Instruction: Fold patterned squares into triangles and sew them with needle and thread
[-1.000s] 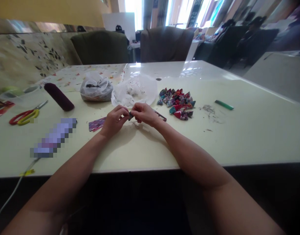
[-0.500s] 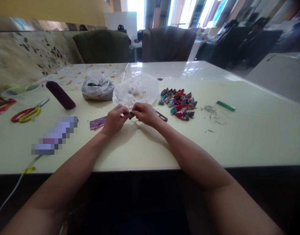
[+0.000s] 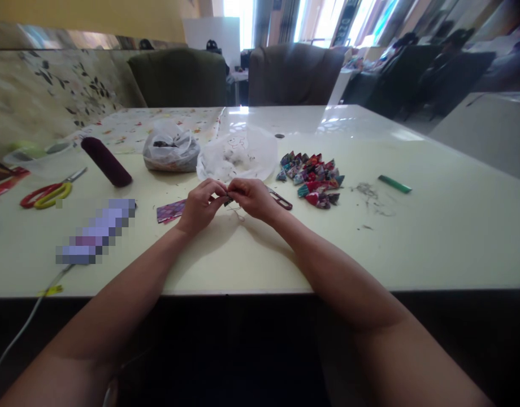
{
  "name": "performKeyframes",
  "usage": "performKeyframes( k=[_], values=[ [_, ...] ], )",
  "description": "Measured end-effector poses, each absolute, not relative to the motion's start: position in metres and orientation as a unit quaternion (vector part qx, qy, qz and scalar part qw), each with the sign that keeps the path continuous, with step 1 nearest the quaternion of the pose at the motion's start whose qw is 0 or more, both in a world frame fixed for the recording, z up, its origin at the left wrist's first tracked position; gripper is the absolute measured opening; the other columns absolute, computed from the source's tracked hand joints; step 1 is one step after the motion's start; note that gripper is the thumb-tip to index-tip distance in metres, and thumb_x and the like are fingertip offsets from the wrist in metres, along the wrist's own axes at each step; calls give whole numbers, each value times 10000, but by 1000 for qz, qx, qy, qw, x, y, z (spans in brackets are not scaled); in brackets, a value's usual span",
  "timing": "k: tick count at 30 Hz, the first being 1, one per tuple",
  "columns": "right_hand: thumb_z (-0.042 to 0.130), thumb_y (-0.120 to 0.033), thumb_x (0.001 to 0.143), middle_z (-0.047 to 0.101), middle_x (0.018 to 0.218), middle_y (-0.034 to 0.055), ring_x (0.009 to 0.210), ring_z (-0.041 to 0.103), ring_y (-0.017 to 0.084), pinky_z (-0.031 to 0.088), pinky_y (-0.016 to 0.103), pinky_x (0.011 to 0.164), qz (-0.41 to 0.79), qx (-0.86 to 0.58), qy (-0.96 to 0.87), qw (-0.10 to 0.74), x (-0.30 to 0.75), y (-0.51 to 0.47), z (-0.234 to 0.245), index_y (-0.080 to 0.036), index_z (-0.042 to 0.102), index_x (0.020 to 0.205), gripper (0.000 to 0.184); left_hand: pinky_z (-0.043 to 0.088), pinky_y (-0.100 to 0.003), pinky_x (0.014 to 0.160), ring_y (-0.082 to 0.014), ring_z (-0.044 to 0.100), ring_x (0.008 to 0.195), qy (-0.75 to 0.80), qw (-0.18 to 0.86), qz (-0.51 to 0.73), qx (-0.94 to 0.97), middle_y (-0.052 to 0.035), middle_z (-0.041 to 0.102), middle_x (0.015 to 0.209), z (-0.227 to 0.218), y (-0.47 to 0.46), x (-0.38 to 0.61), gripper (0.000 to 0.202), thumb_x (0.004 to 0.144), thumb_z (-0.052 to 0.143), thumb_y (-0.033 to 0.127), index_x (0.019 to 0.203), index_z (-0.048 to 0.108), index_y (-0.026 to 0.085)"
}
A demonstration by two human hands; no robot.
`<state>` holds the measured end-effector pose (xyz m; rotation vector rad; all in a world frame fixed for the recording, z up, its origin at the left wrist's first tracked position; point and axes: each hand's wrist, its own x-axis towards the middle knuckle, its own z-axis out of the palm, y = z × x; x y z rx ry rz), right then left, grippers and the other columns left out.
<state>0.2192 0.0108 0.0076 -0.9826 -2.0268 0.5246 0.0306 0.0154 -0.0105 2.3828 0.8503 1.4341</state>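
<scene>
A: Why are both hands bunched together like that?

B: The left hand [image 3: 199, 204] and right hand [image 3: 252, 197] meet fingertip to fingertip, each grip pinched shut on one small dark piece [image 3: 228, 200]. It's tiny, so holding it from both sides just above the counter [image 3: 433, 226] steadies it. I can't make out quite what it is; possibly folded paper.

A: And the heap to the right?

B: The folded colourful pieces [image 3: 311, 178] lie near the right hand, and a patterned paper strip [image 3: 170, 211] lies just beside the left.

A: Room to move?

B: The near edge is bare, with forearms resting across it. Two plastic bags [image 3: 209, 154] crowd the far side; scissors [image 3: 48, 194] and a maroon cylinder [image 3: 106, 161] lie well apart to the left.
</scene>
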Motion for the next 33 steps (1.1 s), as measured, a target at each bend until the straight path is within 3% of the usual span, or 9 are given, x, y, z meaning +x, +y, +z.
performKeyframes(
  k=[16, 23, 30, 33],
  values=[
    [555, -155, 820, 615, 768, 14, 726, 522, 138, 403, 265, 705, 243, -359, -799, 418, 219, 9, 10, -167, 580, 798, 35, 533, -268, 673, -148, 646, 791, 327, 143, 516, 779, -35, 681, 845, -8, 15, 29, 106, 849, 708, 212, 786, 631, 176],
    [521, -125, 820, 586, 778, 22, 754, 517, 147, 410, 281, 716, 210, -356, -807, 422, 226, 15, 11, -175, 559, 786, 71, 531, -206, 621, -104, 618, 753, 315, 139, 499, 795, -30, 629, 931, -3, 19, 24, 76, 848, 735, 248, 870, 706, 181],
    [509, -90, 789, 582, 834, 28, 783, 535, 147, 451, 273, 704, 273, -325, -808, 409, 235, 22, 7, -179, 578, 801, 113, 548, -234, 658, -121, 623, 804, 291, 148, 463, 824, -40, 619, 977, -7, 24, 19, 112, 861, 738, 306, 942, 763, 234],
    [518, -98, 792, 577, 826, 25, 769, 525, 143, 448, 270, 697, 274, -323, -810, 405, 235, 22, 6, -177, 575, 808, 99, 544, -233, 634, -120, 613, 775, 284, 149, 440, 839, -41, 608, 964, -7, 24, 19, 117, 863, 732, 327, 894, 734, 213]
  ],
)
